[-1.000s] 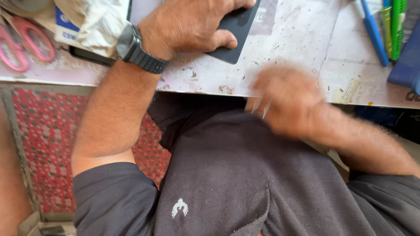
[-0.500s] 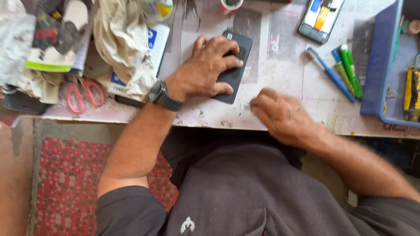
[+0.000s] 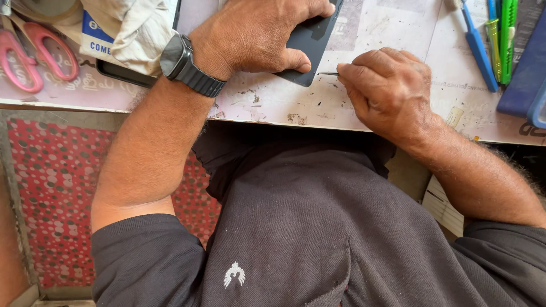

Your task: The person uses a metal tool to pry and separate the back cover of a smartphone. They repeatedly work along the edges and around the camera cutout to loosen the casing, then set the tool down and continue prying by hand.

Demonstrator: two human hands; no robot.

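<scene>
Left hand (image 3: 250,37) lies flat on the dark phone (image 3: 310,40), palm down, fingers spread over it, thumb along its near edge. It presses rather than grasps: grip open, nothing pinched. The phone sits flat on the table (image 3: 398,102), mostly under that palm; only its near-right corner and right edge show.

Right hand (image 3: 387,91) has its grip closed, fingertips bunched together on a thin metal tool (image 3: 329,73). Only the tool's slim tip shows, sticking out of the fingers toward the phone; the rest is buried in the hand. The tip sits just beside the phone's near-right corner; cannot tell whether it touches.

Relative to the right grip, the phone is just ahead of the tool tip and slightly farther from the body. The two hands are near each other, left thumb close to the tool tip.

Black wristwatch (image 3: 187,65) on the left wrist. Beyond the right hand: blue pen (image 3: 476,48) and green cutter (image 3: 506,34), well apart from the grip. Outboard of the left hand: crumpled cloth (image 3: 131,28) and pink scissors (image 3: 34,54).
</scene>
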